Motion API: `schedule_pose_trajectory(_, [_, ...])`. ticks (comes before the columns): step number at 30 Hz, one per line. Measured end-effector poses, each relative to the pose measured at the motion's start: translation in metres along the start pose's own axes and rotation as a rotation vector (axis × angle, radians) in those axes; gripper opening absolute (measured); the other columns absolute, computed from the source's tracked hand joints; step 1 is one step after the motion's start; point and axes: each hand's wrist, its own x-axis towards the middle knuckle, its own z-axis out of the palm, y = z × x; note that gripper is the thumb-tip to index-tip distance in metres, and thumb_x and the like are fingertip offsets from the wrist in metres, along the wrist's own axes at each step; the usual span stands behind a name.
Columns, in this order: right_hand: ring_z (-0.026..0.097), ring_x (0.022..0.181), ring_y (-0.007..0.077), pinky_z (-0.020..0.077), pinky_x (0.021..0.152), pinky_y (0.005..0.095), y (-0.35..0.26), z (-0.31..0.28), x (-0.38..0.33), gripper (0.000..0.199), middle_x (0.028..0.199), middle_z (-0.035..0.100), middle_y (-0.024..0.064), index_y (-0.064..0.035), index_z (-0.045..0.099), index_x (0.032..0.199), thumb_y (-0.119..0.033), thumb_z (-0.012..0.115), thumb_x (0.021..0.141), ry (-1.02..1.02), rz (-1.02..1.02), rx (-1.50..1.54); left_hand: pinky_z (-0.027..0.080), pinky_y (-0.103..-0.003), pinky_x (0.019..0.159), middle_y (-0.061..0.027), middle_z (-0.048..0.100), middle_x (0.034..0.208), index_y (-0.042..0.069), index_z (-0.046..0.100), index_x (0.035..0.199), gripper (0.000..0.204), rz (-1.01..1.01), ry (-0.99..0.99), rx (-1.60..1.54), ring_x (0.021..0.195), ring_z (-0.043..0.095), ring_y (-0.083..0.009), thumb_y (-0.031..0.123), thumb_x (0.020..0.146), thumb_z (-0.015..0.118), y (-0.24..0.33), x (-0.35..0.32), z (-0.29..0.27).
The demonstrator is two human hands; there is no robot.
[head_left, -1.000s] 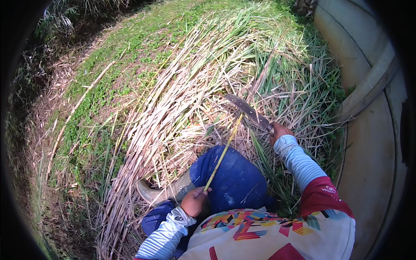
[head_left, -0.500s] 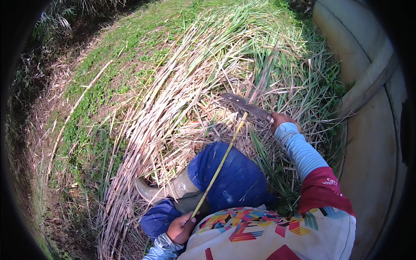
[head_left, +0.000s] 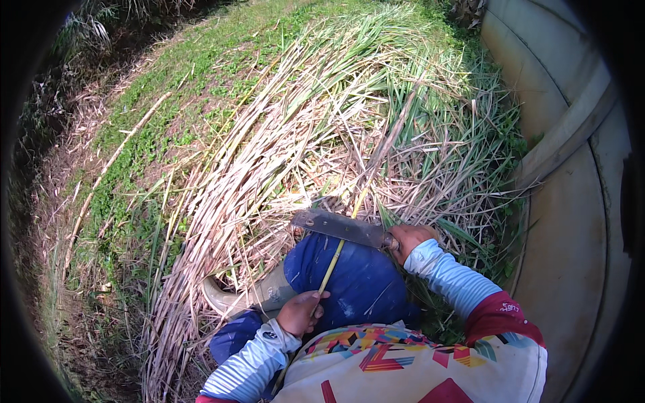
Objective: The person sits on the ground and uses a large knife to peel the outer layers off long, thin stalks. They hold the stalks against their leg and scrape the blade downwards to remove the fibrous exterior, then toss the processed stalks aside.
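Note:
My left hand [head_left: 300, 314] is closed round a thin yellow-green cane stalk [head_left: 329, 270], which slants up and away over my blue-trousered knee [head_left: 366, 285]. In my right hand [head_left: 411, 242] is the handle of a machete [head_left: 342, 228], its wide dark blade pointing left. The blade lies across the stalk just beyond the knee and covers a short piece of it. Past the blade the stalk shows again, running toward dry brown leaves [head_left: 386, 148]. Whether the edge touches the stalk I cannot tell.
A large heap of dry and green cane leaves [head_left: 235, 181] spreads in front and to the left. My boot [head_left: 248, 295] rests against it. A curved, stained pale wall [head_left: 564, 221] stands close on the right. A long dry stalk [head_left: 117, 154] lies on the grass.
The machete has come nearer to me and to the left, from beyond the knee to its far edge. My left hand has moved up and right along with the stalk.

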Motion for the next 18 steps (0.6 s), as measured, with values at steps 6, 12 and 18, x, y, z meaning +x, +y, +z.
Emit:
schedule_pose_trajectory(6, [0.066,0.094,0.0389,0.0511,0.084,0.0504,0.051,-0.009,0.036,0.027,0.095,0.066,0.0183,-0.0088,0.059,0.105,-0.019,0.066,0.081,-0.105,0.122,-0.244,0.050,-0.038,0.069,-0.0141,0.070,0.086,0.001,0.069,0.111,0.032,0.479,0.307,0.645,0.075,0.066,-0.0246,0.026,0.103,0.050,-0.048,0.027,-0.018])
schedule_pose_trajectory(12, [0.066,0.099,0.0410,0.0523,0.089,0.0484,0.070,-0.030,0.061,0.035,0.100,0.069,0.0213,-0.0084,0.060,0.113,-0.017,0.070,0.081,0.077,0.701,-0.031,0.051,-0.048,0.071,-0.0251,0.067,0.085,0.005,0.069,0.103,0.026,0.589,0.510,0.739,0.080,0.065,-0.0450,0.026,0.099,0.054,-0.044,0.003,-0.007])
schedule_pose_trajectory(18, [0.067,0.090,0.0379,0.0523,0.084,0.0488,0.004,0.000,-0.007,0.027,0.094,0.068,0.0166,-0.0114,0.060,0.102,-0.027,0.069,0.082,-0.174,-0.018,-0.147,0.050,-0.054,0.071,-0.0255,0.066,0.084,0.006,0.067,0.100,0.022,0.587,0.550,0.983,0.081,0.065,-0.0464,0.025,0.098,0.054,-0.031,-0.010,-0.008])
